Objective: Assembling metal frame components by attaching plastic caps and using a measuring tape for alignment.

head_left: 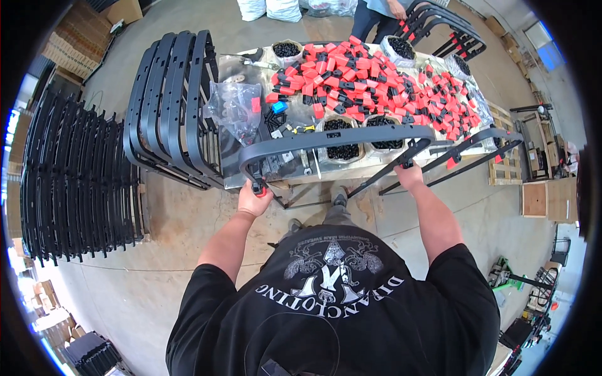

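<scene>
A dark grey metal frame (pixel 338 134) with rounded corners stands upright in front of me, against the near side of the worktable. My left hand (pixel 254 202) is closed around its left side, where a red and black clip (pixel 259 190) shows at the fingers. On the other side my right hand (pixel 409 175) grips the frame beside a small black part (pixel 407 164); the fingers partly hide that part. To the right, a similar frame (pixel 483 136) with red clips on it leans by the table.
Red and black clips (pixel 351 78) lie heaped on the worktable (pixel 235 178), among bags of small black parts (pixel 342 150). Several frames (pixel 166 106) stand at its left, beside a tall stack of black frames (pixel 81 182). Another person (pixel 376 15) stands across the table near more frames (pixel 448 28).
</scene>
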